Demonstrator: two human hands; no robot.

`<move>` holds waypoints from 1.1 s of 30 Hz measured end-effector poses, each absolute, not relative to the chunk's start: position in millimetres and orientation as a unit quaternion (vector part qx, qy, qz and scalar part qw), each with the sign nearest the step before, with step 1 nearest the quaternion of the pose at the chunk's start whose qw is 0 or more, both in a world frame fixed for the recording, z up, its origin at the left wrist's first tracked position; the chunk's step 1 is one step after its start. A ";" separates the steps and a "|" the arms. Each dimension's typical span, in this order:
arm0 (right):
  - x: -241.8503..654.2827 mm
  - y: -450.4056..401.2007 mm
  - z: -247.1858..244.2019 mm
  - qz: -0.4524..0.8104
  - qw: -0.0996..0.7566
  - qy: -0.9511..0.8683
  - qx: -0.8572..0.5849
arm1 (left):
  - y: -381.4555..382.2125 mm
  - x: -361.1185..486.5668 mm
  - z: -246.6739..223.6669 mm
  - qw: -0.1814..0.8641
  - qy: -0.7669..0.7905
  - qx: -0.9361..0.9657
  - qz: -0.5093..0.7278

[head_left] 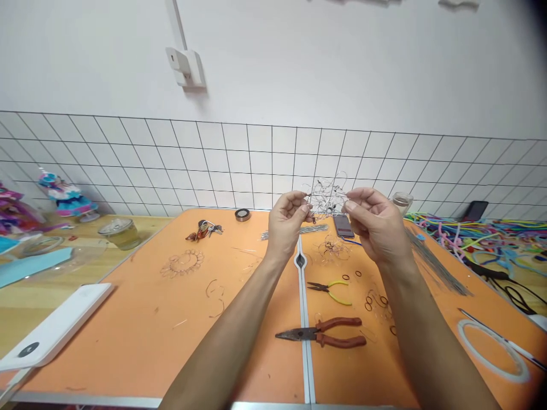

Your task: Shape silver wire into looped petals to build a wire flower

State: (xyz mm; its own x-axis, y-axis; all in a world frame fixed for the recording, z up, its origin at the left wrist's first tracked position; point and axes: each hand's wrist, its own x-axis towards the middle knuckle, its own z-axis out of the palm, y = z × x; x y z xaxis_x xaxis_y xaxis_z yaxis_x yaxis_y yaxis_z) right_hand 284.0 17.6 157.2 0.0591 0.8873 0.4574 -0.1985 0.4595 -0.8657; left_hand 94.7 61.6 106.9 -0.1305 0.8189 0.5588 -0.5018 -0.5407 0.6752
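Raised above the far part of the orange table, a tangled piece of thin bent wire (328, 195) hangs between my hands. My left hand (287, 219) pinches its left side with thumb and fingers. On the right side, my right hand (376, 222) has a similar pinch on it. Below my hands lie small pliers with yellow handles (331, 287) and larger needle-nose pliers with red-brown handles (322, 332), both unheld. Another loose wire tangle (332, 248) rests on the table under my right hand. Toward the left is a ring of looped wire (183, 263).
The orange folding table (141, 336) has a metal seam (304, 307) down its middle. Bundles of straight wire (440, 262), a phone (343, 226), black tape (242, 214), keys (205, 229) and a white ring (491, 350) lie around. Colourful pipe cleaners (459, 230) fill the right side.
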 end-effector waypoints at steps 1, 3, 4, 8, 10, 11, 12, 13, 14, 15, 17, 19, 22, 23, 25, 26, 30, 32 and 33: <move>284.7 18.5 158.4 0.441 0.653 -0.535 -0.304 | 60.6 94.3 107.8 0.455 0.167 0.478 0.732; 286.2 20.3 160.7 0.488 0.645 -0.515 -0.284 | 58.4 93.9 109.3 0.463 0.175 0.477 0.727; 286.9 21.0 161.8 0.501 0.642 -0.510 -0.278 | 57.2 93.8 109.9 0.466 0.179 0.478 0.723; 289.0 22.3 164.7 0.520 0.639 -0.501 -0.266 | 51.1 94.8 112.6 0.483 0.182 0.479 0.710; 290.8 23.1 165.3 0.526 0.639 -0.495 -0.264 | 47.6 95.6 114.6 0.499 0.181 0.477 0.701; 291.9 23.8 165.4 0.528 0.638 -0.495 -0.264 | 46.0 95.9 115.7 0.512 0.181 0.473 0.694; 293.1 24.8 165.4 0.530 0.637 -0.495 -0.263 | 44.6 96.1 116.7 0.530 0.183 0.465 0.685; 294.4 26.0 165.1 0.530 0.635 -0.497 -0.262 | 43.6 96.2 117.6 0.556 0.185 0.452 0.673; 295.6 27.5 164.7 0.530 0.633 -0.500 -0.262 | 42.9 96.2 118.3 0.586 0.187 0.435 0.658; 296.7 29.2 164.0 0.531 0.630 -0.502 -0.263 | 42.5 96.2 118.8 0.617 0.188 0.416 0.641; 298.2 32.2 162.2 0.532 0.622 -0.507 -0.270 | 42.4 96.3 119.3 0.670 0.190 0.389 0.604; 298.5 33.3 159.9 0.531 0.613 -0.513 -0.280 | 42.2 96.2 119.4 0.699 0.193 0.383 0.572; 295.9 29.9 157.8 0.516 0.598 -0.536 -0.297 | 41.3 95.0 119.8 0.705 0.199 0.391 0.557; 294.4 28.6 157.8 0.503 0.595 -0.548 -0.303 | 41.4 94.1 120.4 0.697 0.204 0.395 0.563; 291.4 28.5 157.7 0.472 0.595 -0.566 -0.321 | 42.9 90.8 122.6 0.679 0.221 0.401 0.574; 290.6 29.9 156.5 0.451 0.603 -0.567 -0.334 | 44.2 88.4 124.2 0.670 0.233 0.400 0.581; 302.4 35.4 133.3 0.345 0.585 -0.594 -0.432 | 48.6 74.7 132.2 0.633 0.267 0.381 0.619; 320.5 30.5 109.3 0.322 0.534 -0.621 -0.475 | 49.2 68.0 135.1 0.627 0.255 0.387 0.627; 331.9 25.5 95.7 0.280 0.472 -0.673 -0.496 | 49.2 65.4 136.3 0.615 0.239 0.398 0.638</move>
State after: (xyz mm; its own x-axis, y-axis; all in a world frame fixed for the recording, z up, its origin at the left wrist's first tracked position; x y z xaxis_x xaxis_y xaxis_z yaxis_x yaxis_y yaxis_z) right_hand 331.9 25.5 95.7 -0.0622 0.9323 0.3564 0.4036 0.3500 -0.8453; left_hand 65.4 49.2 136.3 0.0729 0.9741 0.2141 -0.5934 -0.1302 0.7943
